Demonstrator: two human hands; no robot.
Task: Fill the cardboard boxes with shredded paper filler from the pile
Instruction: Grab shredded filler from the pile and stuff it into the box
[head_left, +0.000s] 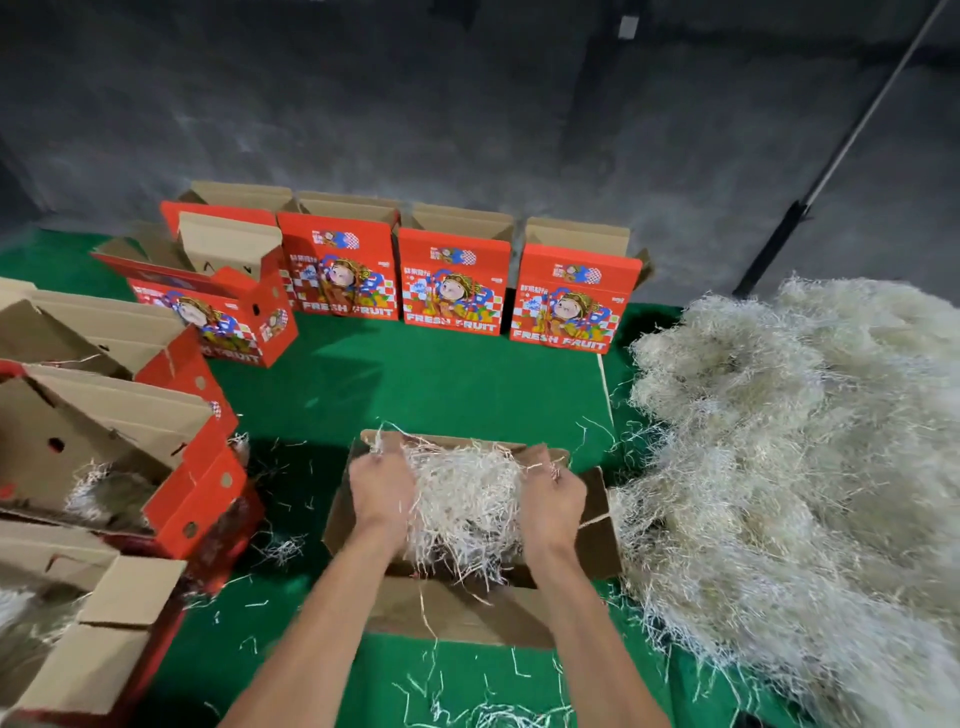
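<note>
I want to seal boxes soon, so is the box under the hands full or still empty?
Partly filled. Shredded paper mounds in the open box between the left hand and right hand; depth beneath: cannot tell.

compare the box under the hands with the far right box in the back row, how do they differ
The box under the hands lies open-side up showing plain brown cardboard; the far right box stands upright showing its red printed front. The near one holds shredded paper; no filler shows in the far one. Both have open flaps.

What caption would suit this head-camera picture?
Both hands, left and right, press shredded paper filler into an open cardboard box.
</note>
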